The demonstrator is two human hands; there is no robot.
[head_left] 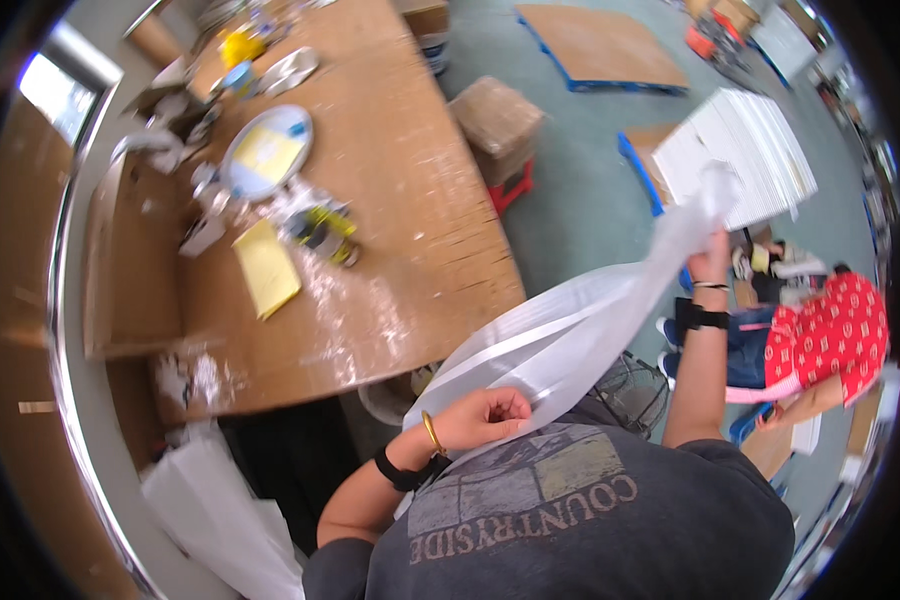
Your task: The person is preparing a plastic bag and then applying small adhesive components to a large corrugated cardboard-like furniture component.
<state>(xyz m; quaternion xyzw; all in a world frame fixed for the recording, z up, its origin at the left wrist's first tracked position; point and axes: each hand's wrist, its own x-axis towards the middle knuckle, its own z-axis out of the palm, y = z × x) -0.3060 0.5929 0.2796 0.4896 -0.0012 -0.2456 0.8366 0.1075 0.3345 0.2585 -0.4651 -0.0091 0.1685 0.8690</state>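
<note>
A long, translucent white plastic sheet [570, 335] stretches across the front of my body, wide at my left and bunched narrow at the upper right. My left hand [488, 416] is close to my chest, fingers curled closed on the sheet's near edge. Out to the right, my right hand [710, 262] is raised and grips the gathered end, which is blurred by motion. The sheet partly hides the fingers of that hand. A gold bangle and a black band circle my left wrist; black bands are on the right one.
A brown worktable [410, 200] on the left carries a yellow pad [267, 268], a round white plate [296, 122] and a spray can [325, 238]. A box [495, 115] rests on a red stool beyond. White panels [740, 155] are stacked on a pallet. A co-worker in red [830, 335] bends at right.
</note>
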